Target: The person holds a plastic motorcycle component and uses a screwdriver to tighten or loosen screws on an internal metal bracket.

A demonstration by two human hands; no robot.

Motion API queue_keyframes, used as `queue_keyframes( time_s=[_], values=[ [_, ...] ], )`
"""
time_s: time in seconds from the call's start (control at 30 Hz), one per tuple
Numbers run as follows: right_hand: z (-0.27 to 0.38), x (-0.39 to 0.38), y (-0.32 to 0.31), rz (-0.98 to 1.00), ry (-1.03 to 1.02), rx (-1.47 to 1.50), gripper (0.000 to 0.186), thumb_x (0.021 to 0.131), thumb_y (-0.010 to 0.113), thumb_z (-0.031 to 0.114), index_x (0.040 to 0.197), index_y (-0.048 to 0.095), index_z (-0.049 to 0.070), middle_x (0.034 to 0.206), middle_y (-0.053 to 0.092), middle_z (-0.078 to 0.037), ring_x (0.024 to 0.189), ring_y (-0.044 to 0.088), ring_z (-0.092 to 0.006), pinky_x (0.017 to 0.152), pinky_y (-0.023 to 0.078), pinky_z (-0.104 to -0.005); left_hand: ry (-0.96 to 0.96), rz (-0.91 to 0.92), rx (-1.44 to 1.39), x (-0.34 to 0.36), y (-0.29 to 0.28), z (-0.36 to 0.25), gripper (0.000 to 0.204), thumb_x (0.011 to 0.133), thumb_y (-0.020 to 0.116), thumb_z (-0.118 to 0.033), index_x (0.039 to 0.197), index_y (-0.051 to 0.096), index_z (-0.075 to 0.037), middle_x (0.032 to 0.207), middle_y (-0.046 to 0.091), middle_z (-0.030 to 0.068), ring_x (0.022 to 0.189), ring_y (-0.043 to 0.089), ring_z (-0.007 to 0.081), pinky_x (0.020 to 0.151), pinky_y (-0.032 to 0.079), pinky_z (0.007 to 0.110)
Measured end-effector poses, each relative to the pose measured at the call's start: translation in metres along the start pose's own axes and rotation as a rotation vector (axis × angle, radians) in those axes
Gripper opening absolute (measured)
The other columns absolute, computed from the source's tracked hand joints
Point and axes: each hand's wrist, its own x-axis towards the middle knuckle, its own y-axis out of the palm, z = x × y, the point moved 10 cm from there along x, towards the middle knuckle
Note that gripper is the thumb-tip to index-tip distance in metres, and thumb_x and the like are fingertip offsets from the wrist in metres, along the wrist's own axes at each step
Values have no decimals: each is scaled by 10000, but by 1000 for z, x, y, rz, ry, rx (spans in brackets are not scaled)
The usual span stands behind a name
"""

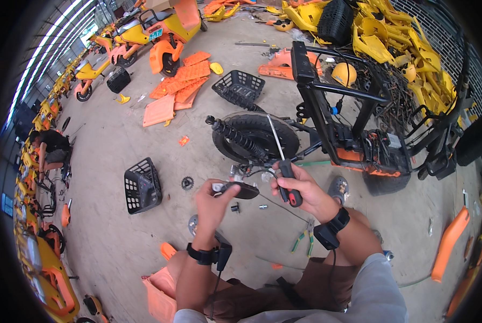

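My left hand [213,203] is closed on a flat black plastic part [244,190], the thumb lying on its top. In my right hand [309,192] is a screwdriver [289,182] with a black and red handle, its long metal shaft pointing up and away. A black cable runs between the black part and the area by my right fingers; where it ends is hidden. Just beyond my hands lies a wheel with a black tire [256,138], and a coil-spring shock absorber [235,138] rests across it. The wheel adjoins a stripped black scooter frame [342,90] at the right.
Pliers with green handles [304,239], a small sprocket [187,183] and a black basket [143,185] lie on the concrete floor. Orange panels [183,81] are stacked farther off. Yellow scrap parts [381,40] pile up at back right. Another person [53,148] crouches at far left.
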Motion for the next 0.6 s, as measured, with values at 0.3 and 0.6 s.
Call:
queue_keyframes(
  time_s=[0.3, 0.6],
  values=[
    [0, -5, 17, 119, 22, -55, 432, 858, 707, 136, 1219, 485, 49, 961, 651, -114, 769, 646, -166, 709, 502, -291, 267, 3, 446, -13, 14, -28, 350, 720, 847, -209, 930, 662, 1, 779, 686, 98, 588, 570, 142, 540, 457, 275],
    [-9, -10, 39, 284, 72, -345, 371, 854, 712, 80, 1168, 520, 32, 923, 637, -56, 770, 664, -145, 620, 485, -242, 251, 42, 472, -14, 17, -25, 364, 731, 834, -199, 983, 692, 22, 783, 694, 132, 618, 639, 162, 570, 506, 288]
  ],
)
